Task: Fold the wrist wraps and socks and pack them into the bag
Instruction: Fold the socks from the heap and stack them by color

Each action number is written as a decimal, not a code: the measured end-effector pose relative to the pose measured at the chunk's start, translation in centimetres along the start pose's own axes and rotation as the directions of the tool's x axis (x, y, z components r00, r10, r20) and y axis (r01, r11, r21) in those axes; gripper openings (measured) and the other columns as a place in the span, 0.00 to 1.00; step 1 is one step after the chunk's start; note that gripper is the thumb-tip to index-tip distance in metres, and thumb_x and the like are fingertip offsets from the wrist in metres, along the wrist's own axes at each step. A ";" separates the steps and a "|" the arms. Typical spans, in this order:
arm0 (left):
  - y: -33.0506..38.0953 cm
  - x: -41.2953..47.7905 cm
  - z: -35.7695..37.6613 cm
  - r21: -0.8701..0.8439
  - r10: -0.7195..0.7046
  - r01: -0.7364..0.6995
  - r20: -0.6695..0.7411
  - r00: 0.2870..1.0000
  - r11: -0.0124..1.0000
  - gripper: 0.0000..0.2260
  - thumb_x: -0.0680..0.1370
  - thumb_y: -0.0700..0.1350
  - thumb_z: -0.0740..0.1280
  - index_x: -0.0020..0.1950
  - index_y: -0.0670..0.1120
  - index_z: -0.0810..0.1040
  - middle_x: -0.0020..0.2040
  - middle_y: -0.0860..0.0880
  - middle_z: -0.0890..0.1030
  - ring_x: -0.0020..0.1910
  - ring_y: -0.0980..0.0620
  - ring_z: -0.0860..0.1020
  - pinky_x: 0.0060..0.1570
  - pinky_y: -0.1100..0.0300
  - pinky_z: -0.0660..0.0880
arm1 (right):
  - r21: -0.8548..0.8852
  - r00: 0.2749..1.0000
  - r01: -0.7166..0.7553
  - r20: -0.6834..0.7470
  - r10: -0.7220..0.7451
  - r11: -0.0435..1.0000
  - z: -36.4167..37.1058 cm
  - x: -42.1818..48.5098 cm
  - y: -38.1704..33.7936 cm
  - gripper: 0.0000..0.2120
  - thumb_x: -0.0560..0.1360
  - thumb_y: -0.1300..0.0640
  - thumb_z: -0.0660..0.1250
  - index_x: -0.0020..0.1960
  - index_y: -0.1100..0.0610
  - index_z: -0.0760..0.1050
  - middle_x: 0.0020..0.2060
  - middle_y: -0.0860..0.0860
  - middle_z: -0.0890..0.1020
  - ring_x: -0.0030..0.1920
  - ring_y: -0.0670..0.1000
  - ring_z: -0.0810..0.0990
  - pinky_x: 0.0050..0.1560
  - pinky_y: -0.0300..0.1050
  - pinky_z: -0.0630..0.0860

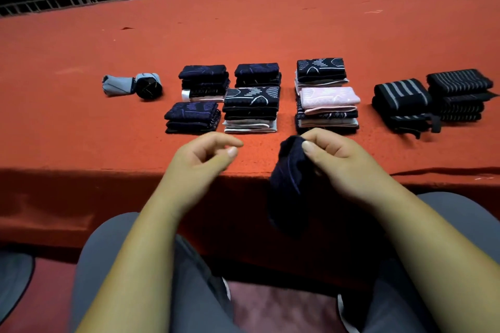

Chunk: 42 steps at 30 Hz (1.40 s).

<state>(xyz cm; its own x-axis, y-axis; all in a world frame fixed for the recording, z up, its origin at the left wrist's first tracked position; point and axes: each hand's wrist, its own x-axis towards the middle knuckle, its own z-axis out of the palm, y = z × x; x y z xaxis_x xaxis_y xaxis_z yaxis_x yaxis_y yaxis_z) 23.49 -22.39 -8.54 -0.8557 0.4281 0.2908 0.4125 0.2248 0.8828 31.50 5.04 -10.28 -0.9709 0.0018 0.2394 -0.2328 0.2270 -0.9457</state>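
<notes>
Knees (119,257) cropped; right hand (341,162) pinching dark sock (290,170), lower end shadow-lost; left hand (198,158), fingers loose, empty.

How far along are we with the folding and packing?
Done: folded sock stacks, striped wrist wraps and two rolled grey pieces sit on the red table. In hand: the right hand pinches one unfolded dark sock; the left hand holds nothing. Left: fold it, pack everything; no bag in view.
</notes>
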 end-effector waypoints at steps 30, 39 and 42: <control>0.2 0.9 4.5 -0.302 0.063 0.018 0.257 0.964 0.953 0.11 0.78 0.36 0.71 0.48 0.48 0.70 0.58 0.52 0.79 0.55 0.52 0.74 0.55 0.59 0.74 | -0.127 0.982 0.161 0.124 -0.146 0.979 -0.6 -0.7 0.0 0.11 0.80 0.64 0.73 0.60 0.53 0.84 0.55 0.47 0.87 0.59 0.48 0.84 0.65 0.47 0.77; -0.2 0.8 4.3 -0.392 0.083 -0.002 0.190 0.978 0.920 0.14 0.74 0.29 0.72 0.44 0.46 0.72 0.60 0.48 0.82 0.58 0.51 0.79 0.58 0.57 0.76 | -0.086 0.999 0.009 -0.047 -0.013 0.996 0.0 -0.8 -0.5 0.10 0.79 0.52 0.75 0.56 0.52 0.77 0.54 0.49 0.84 0.50 0.46 0.84 0.53 0.44 0.79; -0.1 0.8 4.6 -0.371 0.086 -0.006 0.200 0.976 0.929 0.16 0.75 0.25 0.71 0.45 0.45 0.73 0.60 0.50 0.82 0.57 0.52 0.79 0.58 0.59 0.76 | -0.052 0.987 -0.155 -0.060 0.151 0.987 0.2 -0.4 -0.2 0.11 0.84 0.47 0.66 0.56 0.56 0.79 0.43 0.44 0.84 0.39 0.43 0.79 0.47 0.45 0.77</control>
<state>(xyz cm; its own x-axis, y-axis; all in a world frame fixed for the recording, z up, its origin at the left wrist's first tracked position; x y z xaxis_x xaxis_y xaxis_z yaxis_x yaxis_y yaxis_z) 24.16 -18.06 -10.11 -0.7373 0.6120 0.2861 0.2722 -0.1185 0.9549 31.91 4.83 -10.25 -0.9899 0.0941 0.1061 -0.0767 0.2741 -0.9586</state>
